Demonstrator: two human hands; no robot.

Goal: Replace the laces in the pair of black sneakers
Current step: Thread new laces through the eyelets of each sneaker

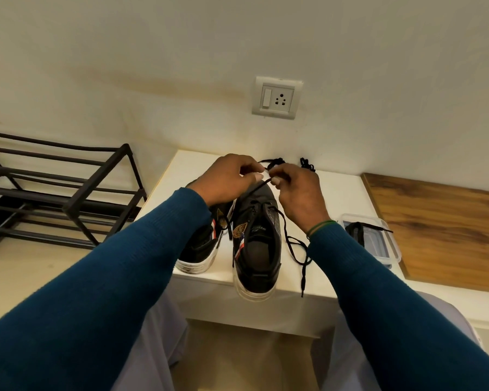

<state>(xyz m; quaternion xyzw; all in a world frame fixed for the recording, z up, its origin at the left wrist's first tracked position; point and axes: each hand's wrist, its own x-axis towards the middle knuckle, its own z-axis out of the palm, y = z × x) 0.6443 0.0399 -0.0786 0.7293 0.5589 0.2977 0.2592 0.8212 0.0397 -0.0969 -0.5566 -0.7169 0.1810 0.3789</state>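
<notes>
Two black sneakers with white soles stand side by side on a small white table [339, 193], heels toward me. The right sneaker [257, 244] is in full view; the left sneaker [201, 246] is partly hidden under my left forearm. My left hand [226, 179] and my right hand [299, 193] meet above the right sneaker's toe, each pinching a stretch of black lace [261, 183]. That lace's other end [298, 249] trails off the sneaker's right side and over the table's front edge. Loose black laces [307, 164] lie bunched at the table's back.
A clear plastic container [378, 241] with a black lace in it sits on the table's right end. A wooden board [446, 230] lies to the right. A black metal shoe rack [57, 193] stands at left. A wall socket [277, 97] is above the table.
</notes>
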